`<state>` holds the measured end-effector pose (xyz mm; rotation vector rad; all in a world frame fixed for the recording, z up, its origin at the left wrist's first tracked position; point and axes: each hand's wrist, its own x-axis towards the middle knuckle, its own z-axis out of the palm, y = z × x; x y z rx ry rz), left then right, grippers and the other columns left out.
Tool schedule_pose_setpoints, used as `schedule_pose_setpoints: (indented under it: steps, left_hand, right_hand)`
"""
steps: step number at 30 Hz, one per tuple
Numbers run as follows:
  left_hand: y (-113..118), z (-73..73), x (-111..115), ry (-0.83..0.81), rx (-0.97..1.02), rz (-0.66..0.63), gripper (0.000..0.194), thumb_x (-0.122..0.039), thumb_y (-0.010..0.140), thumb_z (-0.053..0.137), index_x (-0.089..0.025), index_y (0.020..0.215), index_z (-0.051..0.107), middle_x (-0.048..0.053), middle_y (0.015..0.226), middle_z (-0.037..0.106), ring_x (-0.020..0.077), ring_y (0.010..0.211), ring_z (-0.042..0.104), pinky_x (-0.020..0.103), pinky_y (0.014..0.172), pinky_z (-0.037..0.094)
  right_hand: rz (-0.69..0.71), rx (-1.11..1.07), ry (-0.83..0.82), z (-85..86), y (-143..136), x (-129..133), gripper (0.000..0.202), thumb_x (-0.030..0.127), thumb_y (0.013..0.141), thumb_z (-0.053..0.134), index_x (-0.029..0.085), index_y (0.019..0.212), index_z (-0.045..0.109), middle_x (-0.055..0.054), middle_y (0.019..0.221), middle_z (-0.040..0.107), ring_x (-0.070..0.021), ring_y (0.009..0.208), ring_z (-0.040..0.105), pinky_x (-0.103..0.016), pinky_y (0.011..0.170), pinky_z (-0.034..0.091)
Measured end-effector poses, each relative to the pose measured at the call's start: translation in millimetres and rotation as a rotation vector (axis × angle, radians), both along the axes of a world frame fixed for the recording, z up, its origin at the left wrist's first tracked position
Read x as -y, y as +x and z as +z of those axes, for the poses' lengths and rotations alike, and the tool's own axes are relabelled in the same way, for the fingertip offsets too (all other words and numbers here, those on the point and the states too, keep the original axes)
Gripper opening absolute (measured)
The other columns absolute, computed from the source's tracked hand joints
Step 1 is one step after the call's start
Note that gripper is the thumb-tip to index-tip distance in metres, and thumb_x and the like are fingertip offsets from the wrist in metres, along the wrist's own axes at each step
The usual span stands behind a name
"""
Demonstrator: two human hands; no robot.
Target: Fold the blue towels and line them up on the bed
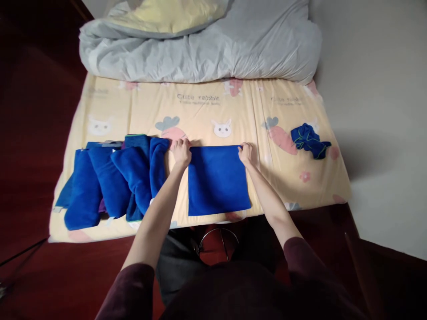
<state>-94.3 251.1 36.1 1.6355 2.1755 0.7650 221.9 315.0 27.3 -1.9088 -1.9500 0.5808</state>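
Square blue cloth [218, 182]: in the head view it lies spread nearly flat on the printed bed cover [203, 115], in front of the person and between the two hands; its near edge is close to the edge of the bed. Lying open there, it probably lets both hands reach the far corners evenly.
Left hand [182, 153]: at the cloth's far left corner, fingers curled in and nearly closed, seemingly pinching the fabric against the thumb. Such a hold likely pins that corner.
Right hand [246, 153]: at the far right corner, fingers bent and drawn together on the edge, matching the left. Holding opposite ends of one edge probably draws it straight.
Blue cloth pile [82, 191]: to the left, its pieces overlapping at slants, with purple and green-edged parts among them. Its place beside the left arm seems to leave the middle free for spreading.
Crumpled green-edged cloth [308, 140]: well apart on the right, bunched up on the cover and untouched; its distance probably prevents tangling with the spread piece.
Grey quilt [200, 60]: bunched along the far side, with yellow fabric [180, 15] on top, likely there to leave the near side usable.
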Motion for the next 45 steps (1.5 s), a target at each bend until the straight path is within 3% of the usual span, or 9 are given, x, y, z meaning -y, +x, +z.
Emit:
schedule_pose_setpoints:
  steps: [3, 7, 11, 15, 21, 30, 38, 41, 45]
  left_hand:
    - [29, -3.5, 24, 0.056, -0.014, -0.086, 0.049, -0.033, 0.101, 0.042, -0.013, 0.144, 0.055, 0.021, 0.154, 0.049, 0.0366, 0.152, 0.035, 0.057, 0.125, 0.026]
    - [44, -25.7, 53, 0.052, 0.079, -0.287, 0.067, -0.048, 0.102, 0.045, -0.013, 0.158, 0.041, 0.015, 0.170, 0.030, 0.0318, 0.162, 0.013, 0.052, 0.132, 0.010]
    - [34, -40.9, 49, 0.037, 0.090, -0.213, 0.074, -0.051, 0.102, 0.042, -0.008, 0.162, 0.033, 0.016, 0.173, 0.020, 0.0315, 0.163, 0.007, 0.054, 0.133, 0.004]
    - [54, -28.2, 55, 0.053, 0.116, -0.178, 0.077, -0.050, 0.101, 0.044, -0.007, 0.163, 0.030, 0.016, 0.174, 0.016, 0.0325, 0.163, 0.001, 0.056, 0.133, 0.001]
    - [113, -14.3, 145, -0.007, 0.161, -0.385, 0.068, -0.042, 0.102, 0.043, -0.017, 0.164, 0.034, 0.008, 0.173, 0.022, 0.0299, 0.162, 0.009, 0.054, 0.133, 0.003]
    - [77, -13.0, 239, -0.049, 0.149, -0.128, 0.069, -0.044, 0.100, 0.044, -0.018, 0.163, 0.035, 0.009, 0.174, 0.015, 0.0308, 0.162, 0.005, 0.055, 0.133, 0.002]
    - [79, -23.3, 388, -0.070, 0.130, -0.061, 0.073, -0.044, 0.095, 0.043, -0.021, 0.164, 0.033, 0.011, 0.171, 0.028, 0.0292, 0.161, 0.013, 0.052, 0.134, 0.012]
    - [83, -30.7, 424, -0.073, 0.238, -0.020, 0.067, -0.044, 0.092, 0.051, -0.026, 0.157, 0.047, 0.010, 0.166, 0.040, 0.0311, 0.158, 0.029, 0.052, 0.129, 0.030]
    - [80, -41.7, 428, -0.128, 0.507, 0.042, 0.059, -0.052, 0.094, 0.049, -0.017, 0.141, 0.059, 0.017, 0.124, 0.073, 0.0331, 0.117, 0.070, 0.052, 0.107, 0.053]
  right_hand:
    - [0.200, 0.124, 0.139, 3.1, -26, 33, 0.049, 0.031, 0.107, 0.044, 0.013, 0.151, 0.051, -0.019, 0.161, 0.044, -0.0357, 0.151, 0.035, -0.057, 0.125, 0.028]
    - [0.537, 0.171, 0.105, -5.5, -28, 66, 0.058, 0.040, 0.110, 0.036, 0.016, 0.163, 0.036, -0.008, 0.172, 0.028, -0.0254, 0.161, 0.019, -0.048, 0.133, 0.015]
    - [0.447, 0.189, 0.060, -13.4, -12, 42, 0.065, 0.042, 0.110, 0.033, 0.012, 0.167, 0.026, -0.010, 0.173, 0.024, -0.0248, 0.163, 0.014, -0.049, 0.135, 0.008]
    - [0.387, 0.237, 0.061, -3.9, -23, 40, 0.070, 0.039, 0.108, 0.037, 0.007, 0.168, 0.018, -0.013, 0.174, 0.016, -0.0326, 0.163, 0.004, -0.062, 0.132, 0.002]
    - [0.650, 0.185, 0.052, 3.9, -39, 150, 0.066, 0.029, 0.107, 0.037, 0.016, 0.169, 0.019, -0.006, 0.174, 0.018, -0.0230, 0.163, 0.006, -0.050, 0.135, 0.005]
    - [0.247, 0.185, 0.079, 10.0, 45, 191, 0.066, 0.041, 0.108, 0.033, 0.007, 0.165, 0.028, -0.017, 0.173, 0.020, -0.0287, 0.163, 0.010, -0.056, 0.132, 0.009]
    - [0.099, 0.132, 0.135, 8.2, 102, 330, 0.060, 0.036, 0.105, 0.032, 0.016, 0.161, 0.040, -0.013, 0.172, 0.025, -0.0286, 0.162, 0.017, -0.053, 0.130, 0.024]
    - [-0.006, -0.014, 0.202, -7.7, 112, 363, 0.055, 0.037, 0.104, 0.035, 0.021, 0.154, 0.051, -0.015, 0.164, 0.042, -0.0315, 0.155, 0.036, -0.055, 0.124, 0.035]
    - [-0.108, -0.337, 0.207, -26.8, 111, 368, 0.052, 0.046, 0.102, 0.041, 0.016, 0.136, 0.065, -0.020, 0.129, 0.069, -0.0321, 0.119, 0.067, -0.050, 0.104, 0.054]
